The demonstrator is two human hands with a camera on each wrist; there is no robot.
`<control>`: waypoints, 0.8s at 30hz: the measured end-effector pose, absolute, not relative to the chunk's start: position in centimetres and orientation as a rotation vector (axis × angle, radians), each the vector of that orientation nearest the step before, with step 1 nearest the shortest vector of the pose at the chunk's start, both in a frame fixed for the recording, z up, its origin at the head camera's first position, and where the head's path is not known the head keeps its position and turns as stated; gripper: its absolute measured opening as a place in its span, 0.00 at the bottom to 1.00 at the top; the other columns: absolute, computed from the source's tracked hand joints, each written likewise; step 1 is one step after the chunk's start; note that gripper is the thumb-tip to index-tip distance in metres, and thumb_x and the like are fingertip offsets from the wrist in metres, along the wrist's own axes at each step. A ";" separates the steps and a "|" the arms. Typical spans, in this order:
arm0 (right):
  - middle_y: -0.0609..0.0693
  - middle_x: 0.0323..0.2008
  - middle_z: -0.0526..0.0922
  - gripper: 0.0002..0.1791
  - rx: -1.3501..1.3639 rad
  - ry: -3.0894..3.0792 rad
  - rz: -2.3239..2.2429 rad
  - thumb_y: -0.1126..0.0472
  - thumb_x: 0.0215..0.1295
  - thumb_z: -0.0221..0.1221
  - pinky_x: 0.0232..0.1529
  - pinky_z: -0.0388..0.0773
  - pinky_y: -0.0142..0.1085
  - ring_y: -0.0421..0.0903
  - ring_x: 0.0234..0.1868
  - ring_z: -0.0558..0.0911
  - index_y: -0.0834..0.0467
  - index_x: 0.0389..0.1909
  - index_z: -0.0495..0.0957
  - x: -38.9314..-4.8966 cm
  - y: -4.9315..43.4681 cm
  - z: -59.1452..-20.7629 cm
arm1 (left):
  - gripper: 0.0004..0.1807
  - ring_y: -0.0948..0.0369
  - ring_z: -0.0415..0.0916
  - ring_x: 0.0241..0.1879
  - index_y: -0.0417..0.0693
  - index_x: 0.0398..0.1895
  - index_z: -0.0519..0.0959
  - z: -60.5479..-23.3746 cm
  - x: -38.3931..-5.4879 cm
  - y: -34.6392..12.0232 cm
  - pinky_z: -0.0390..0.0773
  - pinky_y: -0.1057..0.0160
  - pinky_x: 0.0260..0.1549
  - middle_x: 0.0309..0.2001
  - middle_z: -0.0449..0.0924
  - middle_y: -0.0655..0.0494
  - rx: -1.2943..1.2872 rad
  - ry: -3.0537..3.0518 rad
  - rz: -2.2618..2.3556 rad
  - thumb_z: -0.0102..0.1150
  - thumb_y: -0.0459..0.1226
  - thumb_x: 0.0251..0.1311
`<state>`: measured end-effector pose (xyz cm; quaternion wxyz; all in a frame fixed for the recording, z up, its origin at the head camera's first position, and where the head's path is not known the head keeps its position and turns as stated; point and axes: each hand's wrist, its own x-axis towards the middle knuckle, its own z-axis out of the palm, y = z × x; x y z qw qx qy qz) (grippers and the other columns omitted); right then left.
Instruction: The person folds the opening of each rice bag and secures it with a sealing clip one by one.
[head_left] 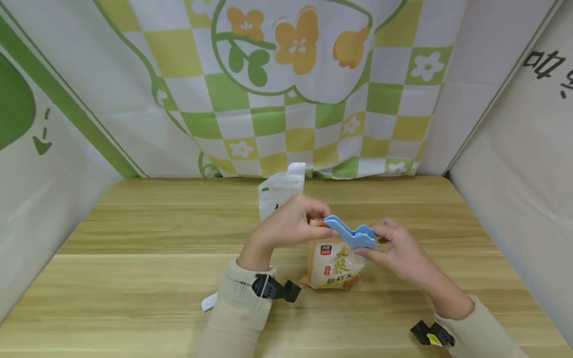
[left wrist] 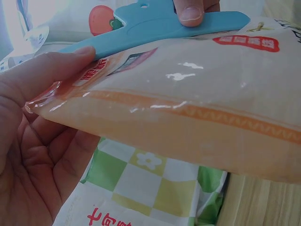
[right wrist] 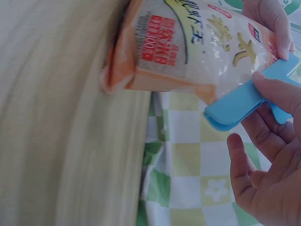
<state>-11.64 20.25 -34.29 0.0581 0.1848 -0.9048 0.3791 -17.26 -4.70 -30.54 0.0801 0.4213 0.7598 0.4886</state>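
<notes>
A plump plastic food bag (head_left: 333,266) with orange edges and gold and red print stands on the table, in front of me and slightly right. Across its top lies a light blue bag clip (head_left: 351,233). My left hand (head_left: 288,221) pinches the bag's upper left corner, its thumb against the clip's end in the left wrist view. From the other side my right hand (head_left: 398,248) grips the clip between thumb and fingers. The right wrist view shows the clip (right wrist: 240,103) along the bag's top edge, with the right little finger held away from it.
Behind my left hand stands a white printed packet (head_left: 282,191), its lower part hidden. A small white piece (head_left: 209,302) sticks out beside my left sleeve. The wooden table (head_left: 134,223) ends at a checked cloth (head_left: 300,114), with white panels on both sides.
</notes>
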 end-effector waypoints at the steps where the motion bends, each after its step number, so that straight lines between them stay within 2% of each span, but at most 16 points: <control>1: 0.50 0.37 0.82 0.10 0.564 -2.745 1.181 0.61 0.55 0.73 0.42 0.79 0.34 0.40 0.39 0.77 0.57 0.38 0.86 -11.7 20.4 -34.4 | 0.08 0.70 0.54 0.17 0.43 0.24 0.80 -30.5 -17.2 -4.7 0.57 0.72 0.18 0.16 0.62 0.64 1.252 2.286 1.455 0.68 0.32 0.59; 8: 0.55 0.41 0.85 0.14 0.585 -2.803 1.419 0.61 0.59 0.70 0.37 0.82 0.33 0.41 0.42 0.80 0.62 0.44 0.83 -11.8 21.5 -35.5 | 0.05 0.69 0.56 0.18 0.46 0.31 0.83 -30.8 -17.3 -4.9 0.59 0.72 0.19 0.19 0.66 0.64 1.185 2.351 1.432 0.69 0.37 0.59; 11: 0.57 0.45 0.85 0.19 0.555 -2.881 1.473 0.58 0.59 0.70 0.37 0.83 0.31 0.46 0.46 0.81 0.63 0.48 0.81 -11.6 21.7 -36.2 | 0.09 0.67 0.57 0.19 0.46 0.42 0.85 -31.4 -17.3 -5.6 0.63 0.72 0.22 0.21 0.65 0.62 1.136 2.365 1.426 0.68 0.38 0.60; 13: 0.59 0.47 0.84 0.23 0.539 -2.911 1.510 0.58 0.59 0.70 0.39 0.84 0.31 0.52 0.50 0.81 0.65 0.52 0.80 -11.5 21.8 -36.7 | 0.16 0.68 0.66 0.24 0.46 0.52 0.82 -31.8 -17.0 -6.2 0.72 0.73 0.28 0.25 0.72 0.60 1.068 2.357 1.436 0.68 0.39 0.61; 16: 0.61 0.49 0.83 0.26 0.529 -2.917 1.550 0.58 0.58 0.70 0.40 0.84 0.31 0.59 0.53 0.80 0.67 0.55 0.78 -11.3 22.0 -37.1 | 0.24 0.65 0.79 0.39 0.43 0.60 0.77 -32.7 -16.4 -7.1 0.81 0.69 0.44 0.38 0.82 0.54 0.952 2.316 1.457 0.68 0.39 0.61; 18: 0.62 0.49 0.83 0.27 0.545 -2.906 1.581 0.59 0.58 0.71 0.41 0.84 0.32 0.61 0.53 0.80 0.67 0.56 0.77 -11.2 22.1 -37.3 | 0.25 0.59 0.82 0.50 0.42 0.60 0.76 -33.4 -15.7 -7.5 0.82 0.63 0.51 0.49 0.84 0.49 0.891 2.279 1.461 0.68 0.38 0.61; 21: 0.63 0.50 0.83 0.29 0.561 -2.899 1.623 0.59 0.58 0.71 0.43 0.85 0.33 0.61 0.54 0.80 0.68 0.58 0.75 -11.1 22.1 -37.5 | 0.24 0.52 0.82 0.52 0.39 0.58 0.76 -34.5 -14.8 -8.0 0.83 0.59 0.51 0.52 0.83 0.45 0.859 2.297 1.384 0.68 0.38 0.60; 24: 0.63 0.51 0.83 0.31 0.554 -2.904 1.612 0.59 0.57 0.71 0.47 0.85 0.37 0.60 0.53 0.82 0.68 0.59 0.74 -11.1 22.1 -37.7 | 0.26 0.49 0.83 0.51 0.39 0.59 0.76 -35.4 -14.1 -8.1 0.84 0.60 0.48 0.56 0.81 0.43 0.835 2.356 1.268 0.70 0.38 0.58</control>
